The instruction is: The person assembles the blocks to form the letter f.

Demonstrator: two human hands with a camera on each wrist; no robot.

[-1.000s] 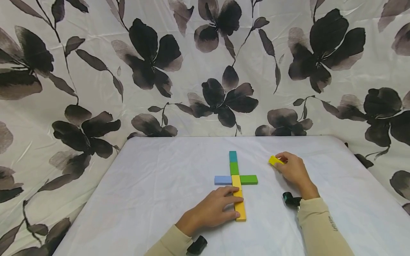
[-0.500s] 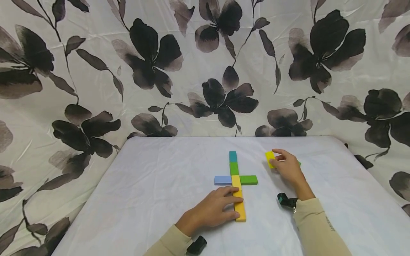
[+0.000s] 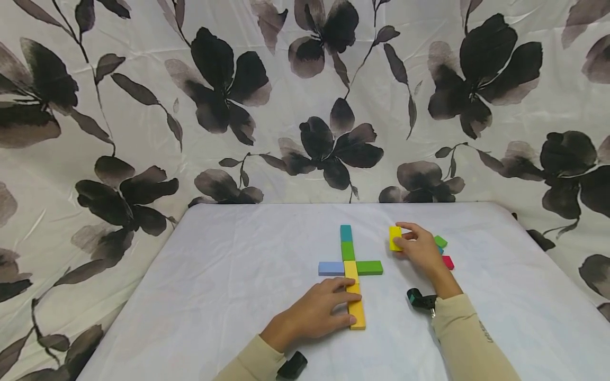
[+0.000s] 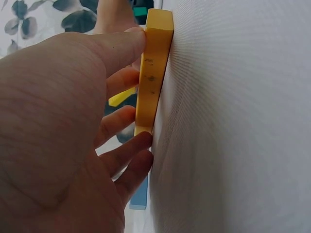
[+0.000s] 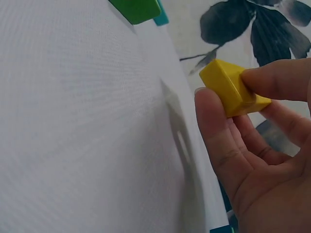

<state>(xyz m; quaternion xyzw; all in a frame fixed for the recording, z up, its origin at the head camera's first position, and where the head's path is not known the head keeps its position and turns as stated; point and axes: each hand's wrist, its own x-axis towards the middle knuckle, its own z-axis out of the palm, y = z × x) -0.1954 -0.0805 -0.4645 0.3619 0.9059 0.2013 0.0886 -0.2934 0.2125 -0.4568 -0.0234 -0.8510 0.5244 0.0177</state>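
Observation:
In the head view, several flat blocks form a cross on the white table. Its upright runs from a teal block (image 3: pixel 346 233) through a green block (image 3: pixel 348 251) and a yellow block (image 3: pixel 350 269) to a long orange-yellow block (image 3: pixel 356 316). A blue block (image 3: pixel 331 269) and a longer green block (image 3: pixel 369 268) make the arms. My left hand (image 3: pixel 312 312) rests its fingertips on the lower upright; the left wrist view has them along the orange-yellow block (image 4: pixel 154 73). To the right, my right hand (image 3: pixel 421 251) pinches a bright yellow block (image 5: pixel 231 90) above the cloth.
Behind my right hand lie a small green block (image 3: pixel 440 241), a mostly hidden blue one (image 3: pixel 440 250) and a red block (image 3: pixel 448 262). White cloth covers the table (image 3: pixel 214 248). A floral curtain (image 3: pixel 267 106) hangs along its back edge.
My right hand has moved left with the yellow block and turned it from slanted to nearly upright in the head view. Loose blocks behind it have come into sight. My left hand stays put.

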